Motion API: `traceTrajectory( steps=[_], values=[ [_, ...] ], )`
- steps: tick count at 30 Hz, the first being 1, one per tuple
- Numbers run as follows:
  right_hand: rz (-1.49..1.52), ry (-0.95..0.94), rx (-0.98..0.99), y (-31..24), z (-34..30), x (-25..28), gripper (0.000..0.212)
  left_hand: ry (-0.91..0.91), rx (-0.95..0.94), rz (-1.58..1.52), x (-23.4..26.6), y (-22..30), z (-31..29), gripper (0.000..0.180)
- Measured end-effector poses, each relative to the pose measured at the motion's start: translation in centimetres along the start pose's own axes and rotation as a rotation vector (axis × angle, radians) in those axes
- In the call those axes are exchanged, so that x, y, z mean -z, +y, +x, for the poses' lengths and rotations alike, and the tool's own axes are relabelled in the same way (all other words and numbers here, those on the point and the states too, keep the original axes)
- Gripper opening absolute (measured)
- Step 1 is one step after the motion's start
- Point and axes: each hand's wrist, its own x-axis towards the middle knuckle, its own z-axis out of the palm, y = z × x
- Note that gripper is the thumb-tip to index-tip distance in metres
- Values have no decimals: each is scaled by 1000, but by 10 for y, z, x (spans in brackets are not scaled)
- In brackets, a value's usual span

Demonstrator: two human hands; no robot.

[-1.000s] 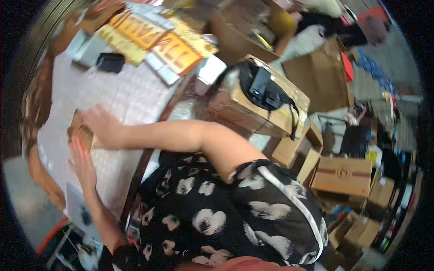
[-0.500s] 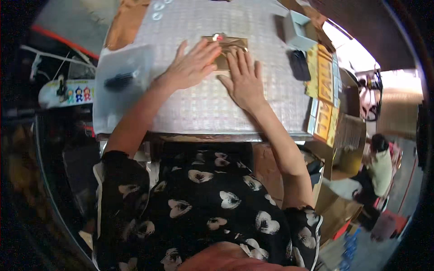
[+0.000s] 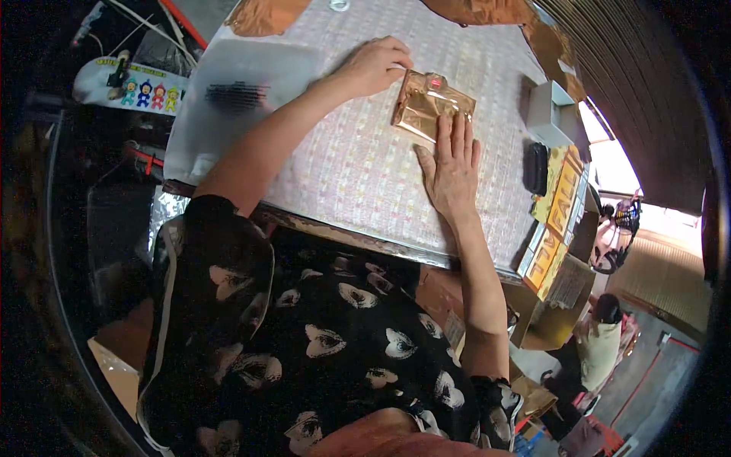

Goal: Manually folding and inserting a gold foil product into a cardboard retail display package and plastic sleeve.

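A flat, shiny gold foil packet [image 3: 422,107] lies on the cloth-patterned tabletop, tilted a little, with a small red round spot near its far edge. My left hand [image 3: 375,67] is at the packet's far left corner, its fingers curled and the thumb drawn in, closed on that corner. Flat across the near right part of the packet rests my right hand [image 3: 454,167], its fingers stretched out and the thumb apart on the cloth. The fingers of my right hand hide part of the packet's near right side.
A clear plastic bag [image 3: 289,65] lies at the table's left. Along the right side are an open pale box [image 3: 550,110], a black pouch [image 3: 536,169] and a yellow-orange printed carton [image 3: 560,213]. Brown wrapping [image 3: 487,11] lines the far edge. Another person [image 3: 601,343] sits at far right.
My view has turned, so the table appears tilted. My left hand has moved off the packet's top to its far left corner, uncovering the gold foil. My right hand remains flat on the packet.
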Motion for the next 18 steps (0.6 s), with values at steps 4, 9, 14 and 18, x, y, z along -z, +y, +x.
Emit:
traceTrajectory(
  steps=[4,9,14,18],
  values=[
    [6,-9,4,0,0,2,73,19,41,-23,-5,-5,8,19],
    [-4,-10,19,0,1,6,71,-14,58,-108,-10,-10,17,17],
    [-13,-20,15,0,1,8,70,-53,46,-187,-5,-10,18,18],
    [28,-28,23,-2,1,6,70,32,208,-134,-9,-4,16,18]
  ],
)
